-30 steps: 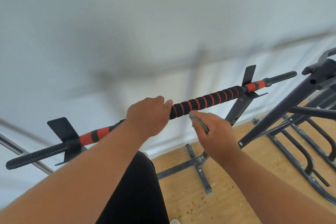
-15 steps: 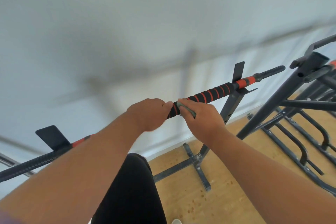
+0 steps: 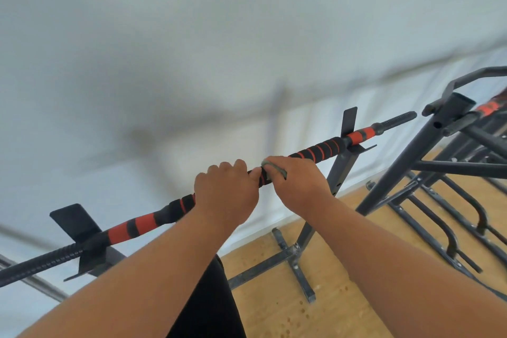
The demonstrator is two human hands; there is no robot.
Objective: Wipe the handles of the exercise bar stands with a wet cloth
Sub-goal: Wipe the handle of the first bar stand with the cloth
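Left hand (image 3: 226,192) grips the bar (image 3: 321,152); just at its 3 o'clock, right hand (image 3: 297,184) clamps a cloth (image 3: 274,169) around it.

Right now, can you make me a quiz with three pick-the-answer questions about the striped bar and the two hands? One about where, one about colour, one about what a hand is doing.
1. Where is the cloth?
A. On the floor
B. Under the right hand, against the bar
C. Hanging on the far stand

2. Which colours are the bar's foam grip?
A. Blue and white
B. Green and yellow
C. Black and red

3. What is the left hand doing?
A. Gripping the bar
B. Hanging at the person's side
C. Holding the cloth

Answers:
1 B: a grey-green fold shows between the right hand's fingers and the bar.
2 C: black foam with red bands runs along the bar.
3 A: its fingers curl over the bar beside the right hand.
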